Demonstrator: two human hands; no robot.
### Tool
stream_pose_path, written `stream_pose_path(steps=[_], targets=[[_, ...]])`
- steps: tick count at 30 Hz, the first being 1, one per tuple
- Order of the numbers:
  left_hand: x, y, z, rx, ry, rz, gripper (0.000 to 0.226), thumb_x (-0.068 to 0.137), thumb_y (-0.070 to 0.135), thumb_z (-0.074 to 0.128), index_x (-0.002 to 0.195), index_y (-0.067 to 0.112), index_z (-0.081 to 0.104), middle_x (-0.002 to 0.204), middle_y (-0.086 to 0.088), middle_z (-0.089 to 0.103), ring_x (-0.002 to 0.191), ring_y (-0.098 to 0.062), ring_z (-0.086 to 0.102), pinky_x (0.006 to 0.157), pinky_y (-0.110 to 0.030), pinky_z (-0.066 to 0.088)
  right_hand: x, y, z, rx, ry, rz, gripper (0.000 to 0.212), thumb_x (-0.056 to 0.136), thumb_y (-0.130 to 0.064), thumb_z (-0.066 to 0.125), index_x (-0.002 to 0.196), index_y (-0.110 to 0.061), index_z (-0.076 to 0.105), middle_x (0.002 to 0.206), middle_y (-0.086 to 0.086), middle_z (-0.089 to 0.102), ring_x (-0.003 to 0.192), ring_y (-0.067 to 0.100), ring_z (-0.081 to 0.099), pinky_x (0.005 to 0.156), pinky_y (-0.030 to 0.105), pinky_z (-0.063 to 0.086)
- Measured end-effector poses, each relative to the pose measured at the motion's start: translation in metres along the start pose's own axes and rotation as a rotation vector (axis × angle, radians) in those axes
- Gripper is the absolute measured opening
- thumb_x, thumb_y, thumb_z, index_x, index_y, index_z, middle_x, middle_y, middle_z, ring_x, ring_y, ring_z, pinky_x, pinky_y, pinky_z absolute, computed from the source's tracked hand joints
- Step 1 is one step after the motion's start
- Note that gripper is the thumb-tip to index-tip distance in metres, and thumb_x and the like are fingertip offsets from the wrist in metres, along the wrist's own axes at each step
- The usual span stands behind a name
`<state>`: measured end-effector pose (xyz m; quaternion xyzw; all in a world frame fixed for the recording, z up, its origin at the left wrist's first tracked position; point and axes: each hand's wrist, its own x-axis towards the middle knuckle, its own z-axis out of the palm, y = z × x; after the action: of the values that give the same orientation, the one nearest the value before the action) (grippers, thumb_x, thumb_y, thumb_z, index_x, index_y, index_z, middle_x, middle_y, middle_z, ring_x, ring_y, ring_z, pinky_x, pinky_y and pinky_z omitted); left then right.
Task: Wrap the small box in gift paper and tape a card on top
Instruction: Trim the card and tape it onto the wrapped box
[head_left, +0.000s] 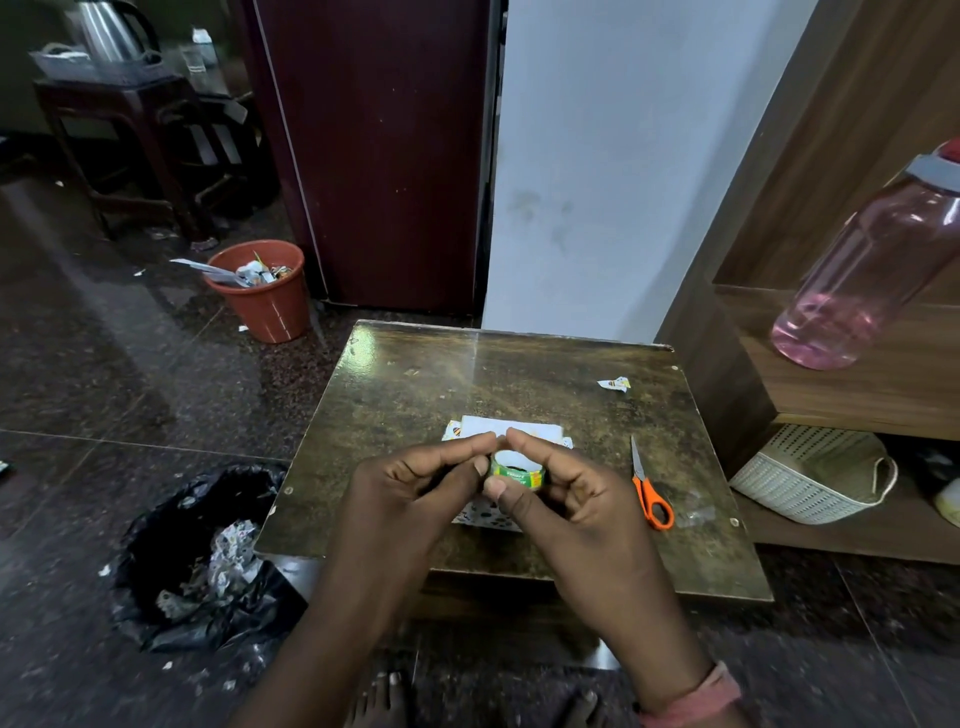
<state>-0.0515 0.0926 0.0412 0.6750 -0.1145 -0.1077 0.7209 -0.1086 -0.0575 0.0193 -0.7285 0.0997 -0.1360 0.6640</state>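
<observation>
I judge wrapping mostly done: box (488, 517) in patterned paper sits centre-frame on the worktop (415, 384), mostly hidden under my hands. Right hand (566, 493) grips the tape roll (518, 472); left hand (415, 483) pinches at its edge. Card (501, 427) lies just behind, untaped. Scissors (649, 493) to the right.

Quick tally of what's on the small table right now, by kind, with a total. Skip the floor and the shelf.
Tape roll: 1, held in both hands
Scissors: 1
Wrapped box: 1, partly hidden behind the hands
Loose paper scrap: 1
Total: 4
</observation>
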Motion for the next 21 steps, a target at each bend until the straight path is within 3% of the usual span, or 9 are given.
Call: stream_pose_path(steps=[5,10,14,21], targets=[[0.0012,0.0024,0.0022,-0.082,-0.065,-0.063,0.030,0.093,0.004,0.067,0.099,0.028,0.084,0.101,-0.002,0.081,0.094,-0.011,0.076,0.077,-0.017,0.057,-0.0024,-0.0052,-0.0015,-0.009,-0.012,-0.011,0.045,0.092,-0.018,0.075,0.136,-0.023,0.064,0.123,-0.013,0.073,0.114,0.005,0.068,0.103,0.036,0.054],[0.0012,0.0026,0.0056,-0.133,-0.024,-0.072,0.025,0.088,0.001,0.069,0.096,0.020,0.084,0.100,-0.005,0.081,0.092,-0.010,0.076,0.076,-0.017,0.058,-0.0035,-0.0059,-0.0010,-0.035,-0.011,-0.031,0.046,0.094,-0.022,0.072,0.139,-0.025,0.062,0.133,-0.019,0.066,0.125,0.001,0.060,0.109,0.039,0.050],[0.0004,0.0027,0.0050,-0.106,-0.043,-0.059,0.023,0.083,0.008,0.072,0.104,0.014,0.081,0.102,-0.004,0.081,0.094,-0.010,0.076,0.076,-0.015,0.056,-0.0035,-0.0073,0.0014,-0.023,0.011,-0.029,0.048,0.092,-0.032,0.073,0.138,-0.024,0.063,0.132,-0.016,0.067,0.125,0.003,0.061,0.109,0.041,0.049],[-0.0017,0.0043,0.0040,-0.084,-0.044,-0.030,0.025,0.086,-0.003,0.071,0.100,0.015,0.082,0.102,-0.003,0.081,0.098,-0.013,0.076,0.077,-0.015,0.057,-0.0033,-0.0087,-0.0021,-0.033,-0.002,-0.015,0.043,0.093,-0.021,0.074,0.136,-0.022,0.064,0.126,-0.014,0.071,0.117,0.004,0.066,0.105,0.040,0.052]])
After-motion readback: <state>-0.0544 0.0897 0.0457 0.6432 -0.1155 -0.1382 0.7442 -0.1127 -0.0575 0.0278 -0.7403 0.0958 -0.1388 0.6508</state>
